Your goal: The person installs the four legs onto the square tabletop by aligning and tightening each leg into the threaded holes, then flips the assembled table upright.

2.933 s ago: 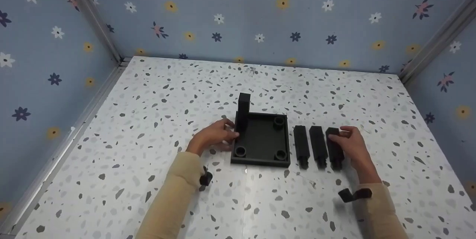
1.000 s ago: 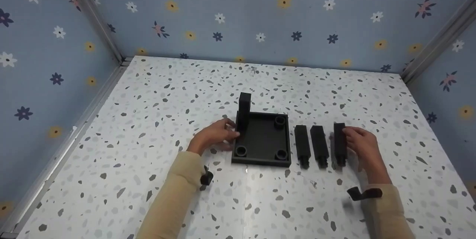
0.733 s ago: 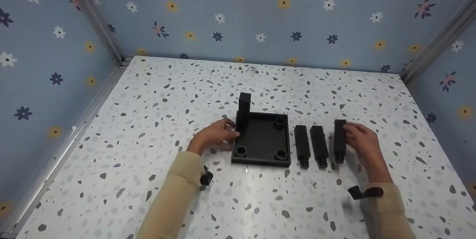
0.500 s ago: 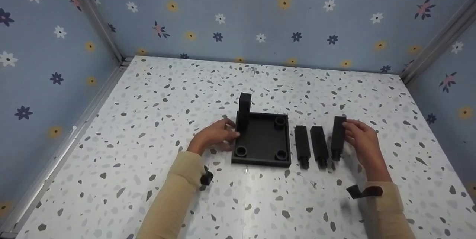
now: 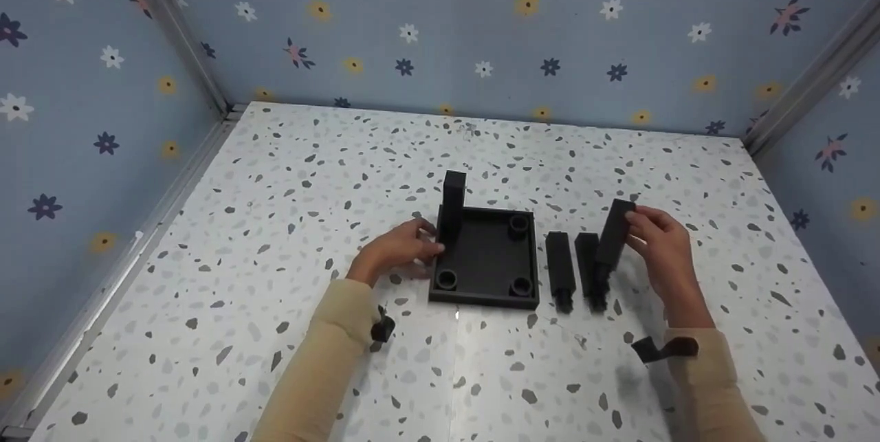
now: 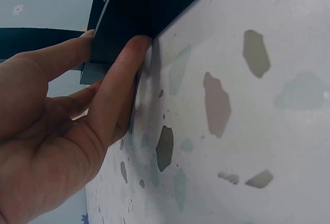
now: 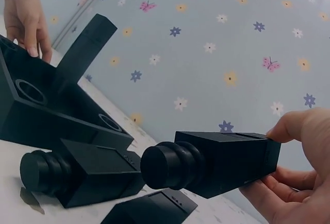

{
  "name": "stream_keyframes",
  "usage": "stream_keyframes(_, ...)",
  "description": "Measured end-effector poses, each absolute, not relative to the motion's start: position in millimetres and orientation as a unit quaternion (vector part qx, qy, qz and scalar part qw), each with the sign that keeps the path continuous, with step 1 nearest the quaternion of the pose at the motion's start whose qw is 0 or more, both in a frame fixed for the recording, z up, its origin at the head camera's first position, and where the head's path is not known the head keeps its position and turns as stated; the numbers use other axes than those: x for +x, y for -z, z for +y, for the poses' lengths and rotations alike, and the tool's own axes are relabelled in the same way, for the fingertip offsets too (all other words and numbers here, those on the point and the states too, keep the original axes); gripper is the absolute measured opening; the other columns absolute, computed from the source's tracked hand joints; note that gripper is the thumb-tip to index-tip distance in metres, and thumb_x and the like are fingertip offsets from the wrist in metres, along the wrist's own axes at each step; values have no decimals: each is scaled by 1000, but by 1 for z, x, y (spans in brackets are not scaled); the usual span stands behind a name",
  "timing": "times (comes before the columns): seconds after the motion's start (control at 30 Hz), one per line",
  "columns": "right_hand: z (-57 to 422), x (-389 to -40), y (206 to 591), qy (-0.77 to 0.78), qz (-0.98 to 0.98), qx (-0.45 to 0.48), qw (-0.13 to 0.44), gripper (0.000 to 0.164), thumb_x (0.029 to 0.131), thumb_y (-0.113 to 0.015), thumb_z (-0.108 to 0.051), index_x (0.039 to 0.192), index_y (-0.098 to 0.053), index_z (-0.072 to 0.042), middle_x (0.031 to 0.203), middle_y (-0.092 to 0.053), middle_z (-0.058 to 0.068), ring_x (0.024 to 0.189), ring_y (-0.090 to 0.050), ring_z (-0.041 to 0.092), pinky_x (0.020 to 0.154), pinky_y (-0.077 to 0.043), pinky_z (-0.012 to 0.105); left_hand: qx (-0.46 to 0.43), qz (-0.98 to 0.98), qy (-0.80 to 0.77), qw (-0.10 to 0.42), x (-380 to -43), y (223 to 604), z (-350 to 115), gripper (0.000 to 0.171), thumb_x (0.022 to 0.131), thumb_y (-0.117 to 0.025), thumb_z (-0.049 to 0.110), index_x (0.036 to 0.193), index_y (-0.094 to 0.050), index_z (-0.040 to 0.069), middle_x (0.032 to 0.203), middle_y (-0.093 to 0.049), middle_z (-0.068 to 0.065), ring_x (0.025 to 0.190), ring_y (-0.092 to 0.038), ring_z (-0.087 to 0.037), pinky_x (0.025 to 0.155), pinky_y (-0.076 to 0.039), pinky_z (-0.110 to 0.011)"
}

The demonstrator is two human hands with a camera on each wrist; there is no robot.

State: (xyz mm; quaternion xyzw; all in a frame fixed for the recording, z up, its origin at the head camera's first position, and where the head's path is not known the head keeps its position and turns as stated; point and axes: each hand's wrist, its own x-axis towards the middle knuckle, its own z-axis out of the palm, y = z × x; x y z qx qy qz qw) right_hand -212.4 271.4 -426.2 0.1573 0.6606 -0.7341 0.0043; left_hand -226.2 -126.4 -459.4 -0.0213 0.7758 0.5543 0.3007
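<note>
My left hand (image 5: 399, 249) pinches the left rim of a black square tabletop (image 5: 485, 260), which lies flat, inside up, thumb on the rim and fingers outside. One black leg (image 5: 453, 196) stands upright in its far left corner; round sockets show at the other corners. My right hand (image 5: 663, 249) holds another black table leg (image 5: 614, 236) near its square end, between thumb and fingers. That leg is tilted off the table, and its ridged round end (image 7: 170, 165) points down toward the left. Two more legs lie side by side: a left one (image 5: 560, 263) and a partly covered one (image 5: 587, 256).
The white speckled table (image 5: 330, 174) reaches back to a blue flowered wall (image 5: 440, 29). Side walls with metal corner rails stand at left and right. Black straps with a camera piece sit on both sleeves (image 5: 344, 322).
The right hand has picked up the rightmost leg, raised it, tilted it and moved it left over the neighbouring leg. The left hand and tabletop have stayed in place.
</note>
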Motion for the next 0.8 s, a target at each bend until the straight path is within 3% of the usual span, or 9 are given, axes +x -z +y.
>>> stream_keyframes(0.5,243,-218,418,744,657,106,-67,38,87,-70,-22,118,-54,-6,110,-54,5,100,-60,15,83,-55,20,-30,785,-539,305,-226,459,-128,47,92,-63,22,133,-43,12,107,-65,-13,89,-69,-22,75,-56,-35)
stream_keyframes(0.8,226,-220,420,744,654,56,-126,34,89,-68,-12,118,-53,-4,109,-51,7,105,-59,17,89,-54,23,-26,773,-559,300,-224,457,-126,44,92,-63,16,131,-44,7,109,-61,-17,92,-66,-24,75,-58,-31)
